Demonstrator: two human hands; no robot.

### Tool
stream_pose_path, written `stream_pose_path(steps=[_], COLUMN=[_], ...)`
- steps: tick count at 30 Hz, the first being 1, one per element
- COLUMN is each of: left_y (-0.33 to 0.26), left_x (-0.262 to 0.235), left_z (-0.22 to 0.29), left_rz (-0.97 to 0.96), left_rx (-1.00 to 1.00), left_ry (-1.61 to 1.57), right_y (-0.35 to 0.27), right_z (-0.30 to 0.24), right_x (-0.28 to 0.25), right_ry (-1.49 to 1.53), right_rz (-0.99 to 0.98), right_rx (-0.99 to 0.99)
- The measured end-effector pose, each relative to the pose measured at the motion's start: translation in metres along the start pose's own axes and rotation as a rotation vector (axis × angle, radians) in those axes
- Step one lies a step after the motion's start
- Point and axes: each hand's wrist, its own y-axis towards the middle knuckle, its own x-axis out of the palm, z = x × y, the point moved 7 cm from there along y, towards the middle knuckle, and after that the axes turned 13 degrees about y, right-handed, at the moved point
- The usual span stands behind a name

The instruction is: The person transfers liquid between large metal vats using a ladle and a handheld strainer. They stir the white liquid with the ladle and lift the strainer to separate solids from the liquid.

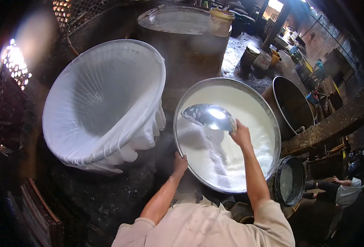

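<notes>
A large round metal vat (278, 136) in front of me holds white, frothy liquid (235, 164). My right hand (242, 134) grips a shiny metal scoop (210, 115) by its right end. The scoop is over the liquid, its bowl pointing left; whether it touches the surface is hard to make out. At the vat's lower left edge, my left hand (180, 162) is closed on the rim, thumb at the edge and the other fingers mostly hidden. To the left stands a wide round container lined with white cloth (108, 86), which hangs in folds over its rim.
Behind stands a big drum (186, 57) with a yellow-rimmed bucket (221, 22) on it. Right of the vat are a tall metal pot (293, 103) and a dark tub (289, 181). Wooden boards (38, 206) lean at lower left. Another person (346, 191) is at far right.
</notes>
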Motion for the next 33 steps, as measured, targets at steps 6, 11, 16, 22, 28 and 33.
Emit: stream_pose_path(steps=[6,11,16,22,28,33], left_y=[-0.011,-0.006,-0.013,0.000,-0.005,-0.006], left_x=[-0.010,-0.006,-0.008,-0.009,-0.011,-0.011], left_z=[0.021,0.009,0.017,0.004,0.014,0.017], left_rz=[-0.062,-0.044,0.031,0.195,0.168,0.142], left_rx=[-0.048,-0.063,-0.057,0.009,-0.002,-0.043], left_ry=[0.043,0.027,0.054,-0.013,-0.005,-0.045], right_y=[0.037,-0.005,-0.059,-0.122,-0.178,-0.198], right_z=[0.053,0.098,0.148,0.180,0.216,0.219], right_x=[0.046,0.063,0.055,0.023,-0.025,-0.096], right_ry=[-0.214,-0.249,-0.233,-0.214,-0.166,-0.179], right_rz=[-0.194,-0.328,-0.384,-0.391,-0.434,-0.352], right_rx=[0.216,0.246,0.347,0.409,0.434,0.411])
